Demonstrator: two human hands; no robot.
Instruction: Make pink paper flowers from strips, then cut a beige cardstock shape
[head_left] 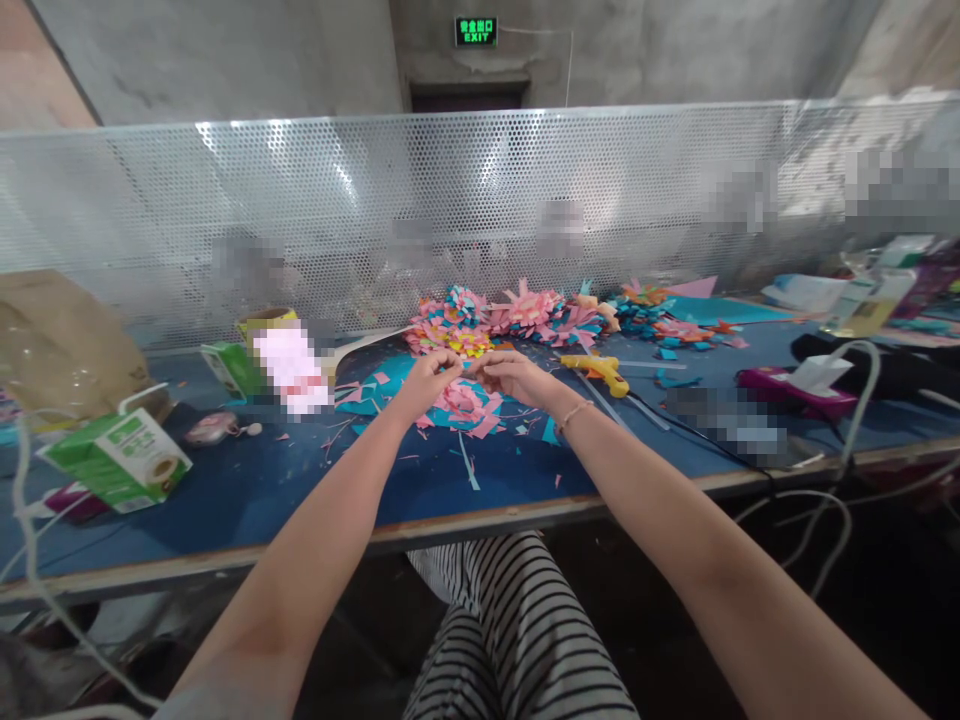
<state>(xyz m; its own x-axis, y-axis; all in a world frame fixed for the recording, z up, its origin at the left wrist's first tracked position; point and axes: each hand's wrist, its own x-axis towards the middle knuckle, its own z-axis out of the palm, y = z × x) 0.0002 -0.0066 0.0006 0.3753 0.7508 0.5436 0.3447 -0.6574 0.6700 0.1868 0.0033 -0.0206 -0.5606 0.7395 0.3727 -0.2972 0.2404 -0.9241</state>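
Side by side above the blue table, my left hand (433, 382) and my right hand (516, 376) nearly meet at the fingertips. Both have their fingers curled and pressed together; whatever lies between them is too small to make out. Just below them is a pink paper flower (459, 402) on a bright blue paper sheet (382, 388), among pink scraps. Behind my hands are fringed paper flowers (529, 312) in pink, blue and yellow. A yellow glue gun (596, 372) lies to the right of my right hand.
Green-and-white cartons (124, 458) and a brown paper bag (64, 345) stand at the left, near a blurred lit screen (292, 368). Clear sticks and a black cord lie at the right, with a purple tissue pack (799, 390). A perforated metal panel (337, 220) borders the table's back.
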